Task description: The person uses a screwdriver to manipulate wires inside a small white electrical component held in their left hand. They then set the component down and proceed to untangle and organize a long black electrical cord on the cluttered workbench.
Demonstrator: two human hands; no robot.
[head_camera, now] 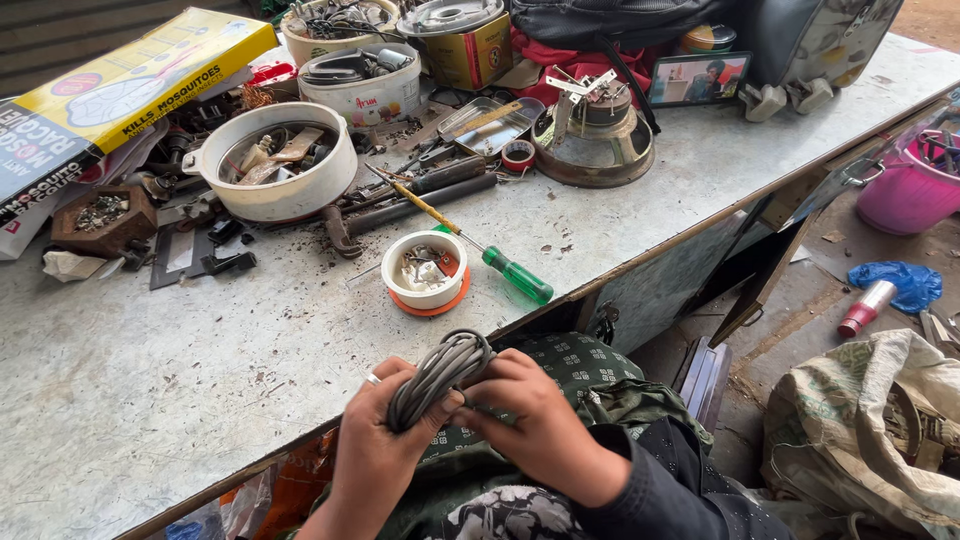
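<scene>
Both hands, the left hand [375, 440] and right hand [535, 420], close together around a coiled grey cable [440, 375] at the near edge of a cluttered metal surface [150, 370], just below a small white tub [425, 268] and a green-handled screwdriver [515, 277].

Scuffed grey workbench [150, 380], small white tub [424, 268], green-handled screwdriver [500, 265], white pot [275, 170], hammer [400, 210]

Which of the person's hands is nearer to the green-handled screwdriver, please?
Right. The right hand lies just below the green-handled screwdriver; the left hand is further left, gripping the grey cable coil.
</scene>
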